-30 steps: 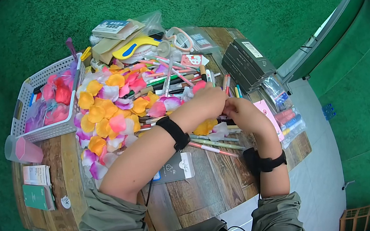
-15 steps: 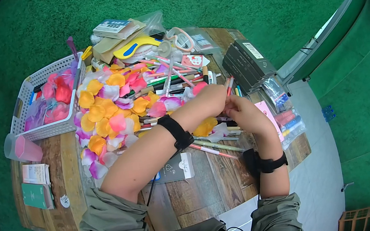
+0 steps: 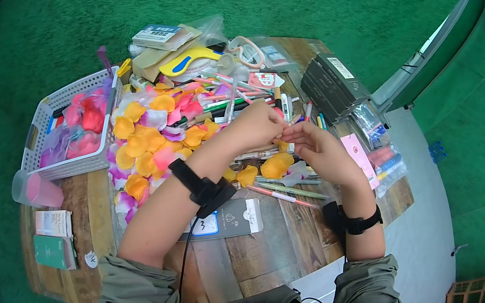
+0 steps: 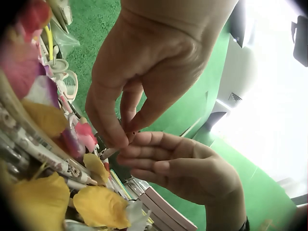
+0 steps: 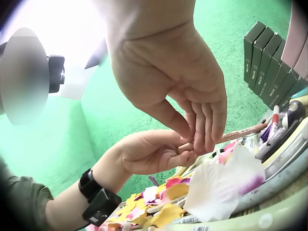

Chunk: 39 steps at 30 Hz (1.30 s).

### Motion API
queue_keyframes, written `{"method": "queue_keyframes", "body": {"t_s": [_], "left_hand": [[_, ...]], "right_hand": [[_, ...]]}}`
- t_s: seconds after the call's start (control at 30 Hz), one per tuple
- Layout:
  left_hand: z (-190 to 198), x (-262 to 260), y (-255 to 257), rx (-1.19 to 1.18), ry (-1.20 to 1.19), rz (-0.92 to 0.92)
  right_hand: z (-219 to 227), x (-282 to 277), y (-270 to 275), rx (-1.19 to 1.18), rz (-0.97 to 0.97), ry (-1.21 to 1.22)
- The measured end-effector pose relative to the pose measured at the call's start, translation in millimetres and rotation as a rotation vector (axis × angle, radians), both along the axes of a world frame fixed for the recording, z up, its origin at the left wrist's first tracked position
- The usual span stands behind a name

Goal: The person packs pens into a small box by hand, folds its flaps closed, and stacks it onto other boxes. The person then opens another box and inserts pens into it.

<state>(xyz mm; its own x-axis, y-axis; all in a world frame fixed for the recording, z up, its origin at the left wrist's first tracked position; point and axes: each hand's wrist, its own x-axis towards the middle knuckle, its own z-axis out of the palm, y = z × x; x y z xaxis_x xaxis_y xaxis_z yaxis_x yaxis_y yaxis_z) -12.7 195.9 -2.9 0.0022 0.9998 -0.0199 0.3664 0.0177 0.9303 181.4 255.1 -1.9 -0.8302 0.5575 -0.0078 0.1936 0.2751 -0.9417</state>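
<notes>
The left grip (image 3: 260,125) was pinched on a pen (image 5: 243,131) just above the petals (image 3: 148,143) on the bench (image 3: 252,262); the right grip (image 3: 316,147), fingers straight, touched the pen beside it.

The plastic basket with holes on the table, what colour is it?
White. The white plastic basket shows best in the head view, left of the pile of petals.

Can't really make out what the left hand (image 4: 139,77) is pinching, just a tiny dark speck at the fingertips. The pink pencil (image 5: 243,131) is half hidden behind the right hand (image 5: 185,82). Foreground petals (image 4: 33,202) in the left wrist view are blurry.
</notes>
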Motion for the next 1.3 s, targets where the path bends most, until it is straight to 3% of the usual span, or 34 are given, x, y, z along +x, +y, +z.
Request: {"method": "queue_keyframes", "body": {"t_s": [0.17, 0.27, 0.37, 0.43, 0.47, 0.53, 0.67, 0.77, 0.83, 0.93, 1.3], "left_hand": [[-1, -12, -30, -0.066, -0.255, 0.002], [3, -11, -56, -0.029, -0.276, 0.062], [19, -9, -91, -0.03, -0.213, 0.069], [23, -7, -113, -0.056, -0.236, 0.08], [23, -6, -122, -0.078, -0.262, 0.09], [22, -4, -138, -0.039, -0.242, 0.096], [22, 2, -156, 0.107, -0.064, 0.094], [33, 7, -160, 0.057, 0.036, 0.083], [29, 10, -159, 0.076, 0.11, 0.079], [13, 11, -157, 0.082, 0.232, 0.042], [0, 21, -160, 0.147, 0.529, -0.146]], "right_hand": [[10, -4, -20, 0.136, 0.068, 0.001], [17, -6, -31, 0.165, 0.103, 0.098], [35, -4, -43, 0.353, 0.034, -0.017], [48, -4, -50, 0.495, -0.051, -0.229], [45, -3, -50, 0.493, -0.05, -0.229], [38, 4, -46, 0.734, 0.011, -0.137], [37, 9, -53, 0.708, 0.124, -0.005], [40, 12, -54, 0.706, 0.21, -0.09], [42, 15, -58, 0.533, 0.202, -0.324], [37, 20, -55, 0.597, 0.225, -0.421], [34, 29, -46, 0.577, 0.229, -0.49]]}}
